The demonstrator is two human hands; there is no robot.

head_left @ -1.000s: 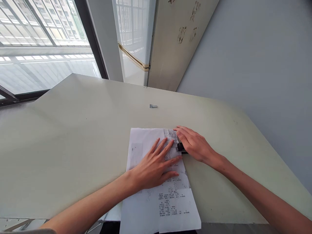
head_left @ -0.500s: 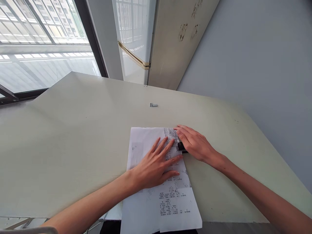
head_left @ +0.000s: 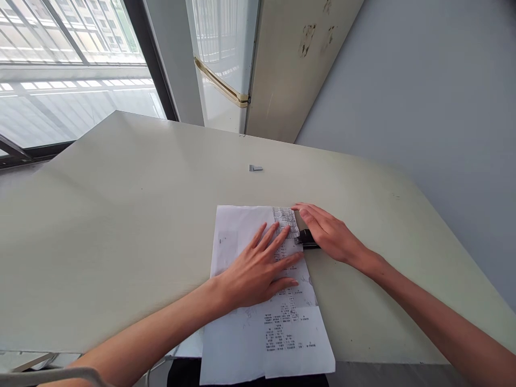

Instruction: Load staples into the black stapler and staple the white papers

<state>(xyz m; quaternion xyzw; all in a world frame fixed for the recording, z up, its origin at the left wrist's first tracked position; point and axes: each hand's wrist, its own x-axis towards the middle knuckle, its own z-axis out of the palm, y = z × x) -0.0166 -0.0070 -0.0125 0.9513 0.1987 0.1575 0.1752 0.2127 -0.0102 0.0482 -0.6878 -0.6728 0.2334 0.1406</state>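
Observation:
A stack of printed white sheets (head_left: 229,344) lies on the table, its lower end reaching past the near edge. My left hand (head_left: 258,274) is flat on the sheets, fingers spread. At the right edge of the paper is a black stapler (head_left: 308,238), its front end touching the sheets' margin. My right hand (head_left: 328,231) rests over the stapler's far part with the fingers stretched out to the left, and the palm hides the rest of it. The right fingertips are near the paper's upper right corner.
A small grey piece (head_left: 255,168), too small to name surely, lies beyond the paper on the pale table (head_left: 121,231). Behind the table stands a white fridge (head_left: 226,113) with a beige handle. A window (head_left: 72,70) is at left, a grey wall (head_left: 435,107) at right.
My right hand has slid a little to the right, so more of the stapler shows. My left hand stays flat on the paper. The view has tilted slightly.

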